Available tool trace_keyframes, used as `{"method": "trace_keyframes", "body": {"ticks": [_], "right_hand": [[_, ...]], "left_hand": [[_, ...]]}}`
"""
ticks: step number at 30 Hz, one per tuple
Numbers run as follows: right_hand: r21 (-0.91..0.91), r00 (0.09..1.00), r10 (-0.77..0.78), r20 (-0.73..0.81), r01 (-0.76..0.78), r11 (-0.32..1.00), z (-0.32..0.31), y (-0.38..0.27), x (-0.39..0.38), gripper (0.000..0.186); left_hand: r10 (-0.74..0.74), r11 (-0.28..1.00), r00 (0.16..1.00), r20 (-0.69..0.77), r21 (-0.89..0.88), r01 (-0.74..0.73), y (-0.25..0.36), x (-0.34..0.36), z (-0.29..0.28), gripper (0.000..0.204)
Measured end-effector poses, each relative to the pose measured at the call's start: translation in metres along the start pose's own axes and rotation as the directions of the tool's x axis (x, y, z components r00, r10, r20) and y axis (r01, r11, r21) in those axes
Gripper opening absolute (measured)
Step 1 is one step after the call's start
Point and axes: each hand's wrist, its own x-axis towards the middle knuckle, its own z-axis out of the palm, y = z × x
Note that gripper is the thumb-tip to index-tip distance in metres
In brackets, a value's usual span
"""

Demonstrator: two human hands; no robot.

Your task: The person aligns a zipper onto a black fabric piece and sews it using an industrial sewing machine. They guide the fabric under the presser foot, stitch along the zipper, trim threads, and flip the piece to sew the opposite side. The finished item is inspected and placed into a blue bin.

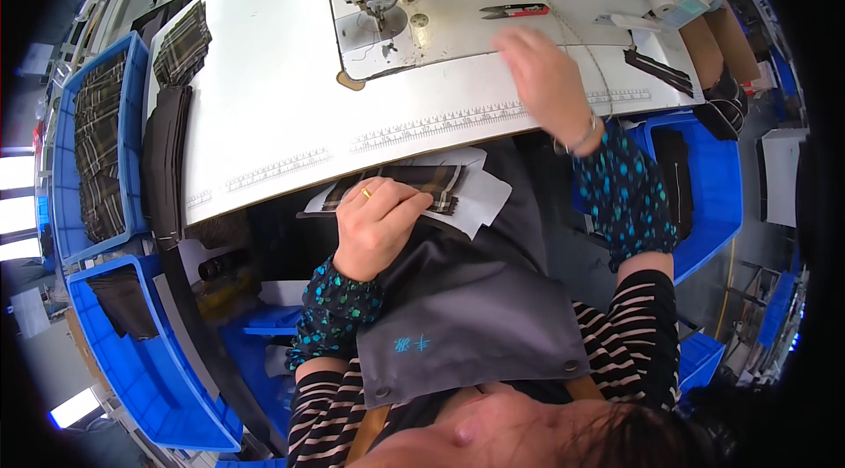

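My left hand (377, 223) is closed on a dark plaid fabric piece (431, 179), held over my lap just below the table's front edge. White backing sheets (486, 195) stick out beneath and beside that piece. Out over the table, my right hand (544, 81) holds nothing that I can see; its fingers reach forward, slightly blurred. Just beyond its fingertips lies a pair of thread snips (515, 10) with red-and-black handles. The sewing machine's needle and presser foot (380, 15) stand to the left of the snips, with no fabric under them.
A plaid stack (183, 44) and a dark fabric stack (167, 156) lie at the white table's (264, 72) left end. Blue bins stand at left (134, 134), lower left (167, 380) and right (717, 178). Dark strips (658, 70) lie at the table's right end.
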Motion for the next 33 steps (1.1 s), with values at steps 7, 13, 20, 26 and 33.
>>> {"method": "trace_keyframes", "body": {"ticks": [7, 13, 20, 26, 33], "right_hand": [[-0.245, 0.975, -0.019, 0.222, 0.075, 0.967, 0.031, 0.097, 0.020, 0.023], [0.566, 0.848, 0.196, 0.493, -0.483, 0.668, -0.009, -0.009, -0.005, 0.021], [0.570, 0.870, -0.100, 0.483, -0.225, 0.791, -0.012, -0.062, -0.036, 0.037], [0.606, 0.894, -0.193, 0.404, -0.104, 0.789, 0.000, -0.063, -0.044, 0.044], [0.714, 0.907, -0.228, 0.354, -0.105, 0.692, 0.003, -0.071, -0.044, 0.042]], "left_hand": [[-0.061, 0.998, 0.998, -0.027, -0.032, 0.061, 0.002, -0.002, 0.000, 0.040], [-0.075, 0.996, 0.997, -0.012, -0.049, 0.074, -0.001, -0.009, 0.000, 0.041], [-0.106, 0.989, 0.993, -0.042, -0.106, 0.101, -0.004, -0.009, -0.006, 0.041], [-0.153, 0.978, 0.986, -0.060, -0.155, 0.142, -0.004, -0.012, -0.012, 0.041], [-0.164, 0.974, 0.985, -0.057, -0.169, 0.153, -0.004, -0.009, -0.013, 0.035]]}}
